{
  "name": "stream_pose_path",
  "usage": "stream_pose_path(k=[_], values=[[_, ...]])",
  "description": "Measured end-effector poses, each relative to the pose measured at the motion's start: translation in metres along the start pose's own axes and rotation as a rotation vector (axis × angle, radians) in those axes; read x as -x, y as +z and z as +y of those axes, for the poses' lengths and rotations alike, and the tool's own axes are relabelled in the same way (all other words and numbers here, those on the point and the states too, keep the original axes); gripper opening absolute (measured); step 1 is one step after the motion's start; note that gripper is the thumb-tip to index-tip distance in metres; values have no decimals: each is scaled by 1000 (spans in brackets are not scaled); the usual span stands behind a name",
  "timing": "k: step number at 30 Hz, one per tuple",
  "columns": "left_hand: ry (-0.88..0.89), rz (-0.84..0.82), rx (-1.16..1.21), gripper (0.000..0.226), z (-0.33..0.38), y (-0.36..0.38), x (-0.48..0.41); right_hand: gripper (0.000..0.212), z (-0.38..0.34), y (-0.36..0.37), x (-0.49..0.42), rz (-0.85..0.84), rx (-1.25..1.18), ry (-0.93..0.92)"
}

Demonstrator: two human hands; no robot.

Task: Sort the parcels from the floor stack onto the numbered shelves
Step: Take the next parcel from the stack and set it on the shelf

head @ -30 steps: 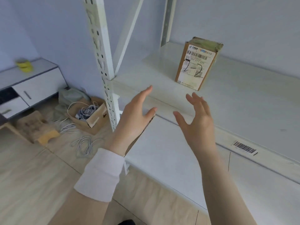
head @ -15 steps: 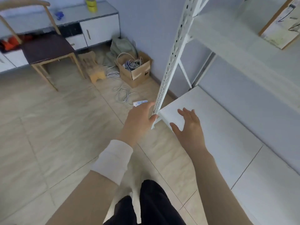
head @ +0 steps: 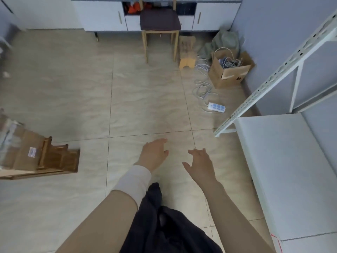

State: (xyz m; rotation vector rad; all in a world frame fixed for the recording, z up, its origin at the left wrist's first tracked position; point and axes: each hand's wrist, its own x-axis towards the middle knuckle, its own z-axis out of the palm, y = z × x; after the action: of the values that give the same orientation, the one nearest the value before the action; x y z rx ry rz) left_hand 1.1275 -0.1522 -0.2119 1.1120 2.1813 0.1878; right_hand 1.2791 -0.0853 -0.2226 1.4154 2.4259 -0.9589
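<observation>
Hands come first: the left hand (head: 154, 155) and the right hand (head: 200, 163) are both empty, fingers loose and a little spread, palms down, held out side by side above the tiled floor (head: 145, 99). That posture reads as readiness for a two-handed pickup, since a carton is easier to take from both sides than to pinch with one hand.

The parcels (head: 20, 152) sit at the far left edge of the view, brown cardboard with a small white label, piled on the floor and partly cut off, so their number cannot be told. A dark wooden frame (head: 60, 159), perhaps a small stool, stands just beside them. Hands and parcels are well apart.

The shelving is on the opposite side: its perforated white upright (head: 273, 73) slants up at the right, and the lowest shelf (head: 284, 170) lies below it. No shelf number is legible from this angle.

By my judgement the step in hand is the fetch, and the next move calls for a turn to the left and a stoop to the stack. A power strip (head: 216, 107) and loose cables (head: 202, 88) lie on the floor near the foot of the upright, spilling from an open cardboard box (head: 229, 73); they could catch a foot once a parcel blocks the downward view.
</observation>
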Motion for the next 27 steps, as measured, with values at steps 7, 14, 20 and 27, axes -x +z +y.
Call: stream_pose_path(k=[7, 14, 20, 27], values=[[-235, 57, 62, 49, -73, 25, 76, 51, -44, 53, 30, -185, 141, -152], [-384, 162, 184, 49, -147, 29, 144, 49, -116, 103, 61, -272, 277, -322], [-477, 264, 327, 49, -230, 26, 227, 50, -194, 169, 107, -322, 372, -445], [-667, 378, 453, 48, -330, 27, 314, 49, -293, 244, 165, -353, 422, -648]])
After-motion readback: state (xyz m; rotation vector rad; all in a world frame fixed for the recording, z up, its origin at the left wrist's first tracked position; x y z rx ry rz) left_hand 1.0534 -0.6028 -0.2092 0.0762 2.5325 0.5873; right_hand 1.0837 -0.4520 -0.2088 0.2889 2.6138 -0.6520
